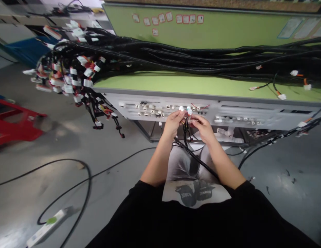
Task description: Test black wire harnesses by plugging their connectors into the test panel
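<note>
Both hands are close together in front of a white panel (119, 110) fitted with rows of small connector sockets. Between the thumb and fingers of my left hand (173, 124) is a small white connector (181, 108). My right hand (203, 128) pinches a second white connector (189, 111) beside it, with thin coloured wires below. From these connectors a black sleeved wire harness (199, 160) runs down over my lap toward my right arm. My fingertips partly cover both connectors, so how they sit against the panel is not clear.
A thick bundle of black harnesses (162, 57) lies along the green bench top (160, 82), with many white connectors (72, 77) hanging off its left end. A red stool (18, 120), a looping black cable (89, 175) and a power strip (48, 227) are on the floor.
</note>
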### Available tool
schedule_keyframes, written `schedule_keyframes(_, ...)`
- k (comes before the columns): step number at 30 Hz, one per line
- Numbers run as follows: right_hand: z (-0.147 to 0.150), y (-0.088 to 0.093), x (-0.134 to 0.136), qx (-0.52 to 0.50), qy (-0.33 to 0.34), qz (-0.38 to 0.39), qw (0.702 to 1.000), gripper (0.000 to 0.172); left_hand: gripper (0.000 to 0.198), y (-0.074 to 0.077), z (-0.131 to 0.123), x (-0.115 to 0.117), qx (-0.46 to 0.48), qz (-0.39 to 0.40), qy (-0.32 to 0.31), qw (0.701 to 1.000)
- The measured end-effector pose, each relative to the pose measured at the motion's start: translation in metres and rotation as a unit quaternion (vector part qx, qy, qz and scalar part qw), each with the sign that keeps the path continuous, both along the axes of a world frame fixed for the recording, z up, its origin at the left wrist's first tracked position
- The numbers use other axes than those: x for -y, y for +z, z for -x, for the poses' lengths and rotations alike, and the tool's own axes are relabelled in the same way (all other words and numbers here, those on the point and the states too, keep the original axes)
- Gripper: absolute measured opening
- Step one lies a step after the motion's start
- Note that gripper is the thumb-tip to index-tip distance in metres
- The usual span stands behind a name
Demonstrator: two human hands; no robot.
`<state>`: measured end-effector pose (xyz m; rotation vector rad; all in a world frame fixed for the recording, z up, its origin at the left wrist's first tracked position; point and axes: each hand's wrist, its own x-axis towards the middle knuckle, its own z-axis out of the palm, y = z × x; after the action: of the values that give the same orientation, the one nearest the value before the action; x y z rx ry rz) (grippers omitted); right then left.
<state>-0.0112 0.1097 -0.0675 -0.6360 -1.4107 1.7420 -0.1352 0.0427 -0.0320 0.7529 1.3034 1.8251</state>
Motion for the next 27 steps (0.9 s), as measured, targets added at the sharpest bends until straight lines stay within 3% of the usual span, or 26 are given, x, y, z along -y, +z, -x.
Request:
schedule_keyframes(3, -0.008, -0.02, 0.008, 0.049, -0.025, 0.05, 0.997, 0.019, 0.017, -0.008, 0.006, 0.001, 0.048, -0.001, 0.002, 0.999)
schedule_keyframes(6, -0.006, -0.034, 0.015, 0.071, -0.021, 0.05, 0.996, 0.017, 0.017, -0.009, 0.007, 0.004, 0.068, -0.009, -0.008, 0.998)
schedule_keyframes(13, 0.012, -0.028, 0.008, 0.096, 0.027, 0.075, 0.992, 0.02, 0.018, -0.005, 0.006, 0.005, 0.07, -0.007, -0.025, 0.997)
schedule_keyframes(15, 0.013, -0.028, 0.007, 0.083, 0.023, 0.042, 0.995, 0.017, 0.02, -0.006, 0.005, 0.006, 0.063, -0.003, -0.021, 0.998)
schedule_keyframes(18, 0.013, -0.027, 0.005, 0.097, -0.056, -0.053, 0.992, 0.016, 0.022, -0.013, 0.002, 0.007, 0.048, -0.012, 0.024, 0.998)
schedule_keyframes(20, 0.014, -0.024, 0.003, 0.118, -0.091, -0.107, 0.983, 0.012, 0.018, -0.024, 0.001, 0.009, 0.045, -0.011, 0.09, 0.995)
schedule_keyframes(23, 0.017, -0.022, -0.001, 0.116, -0.068, -0.119, 0.984, 0.015, 0.01, -0.046, 0.0, 0.012, 0.064, 0.053, 0.167, 0.982)
schedule_keyframes(25, 0.018, -0.023, -0.004, 0.105, -0.055, -0.083, 0.99, 0.017, 0.009, -0.059, 0.0, 0.014, 0.11, 0.124, 0.111, 0.98)
schedule_keyframes(27, 0.018, -0.028, -0.006, 0.108, -0.066, -0.052, 0.991, 0.02, 0.009, -0.068, -0.001, 0.015, 0.175, 0.161, -0.007, 0.971)
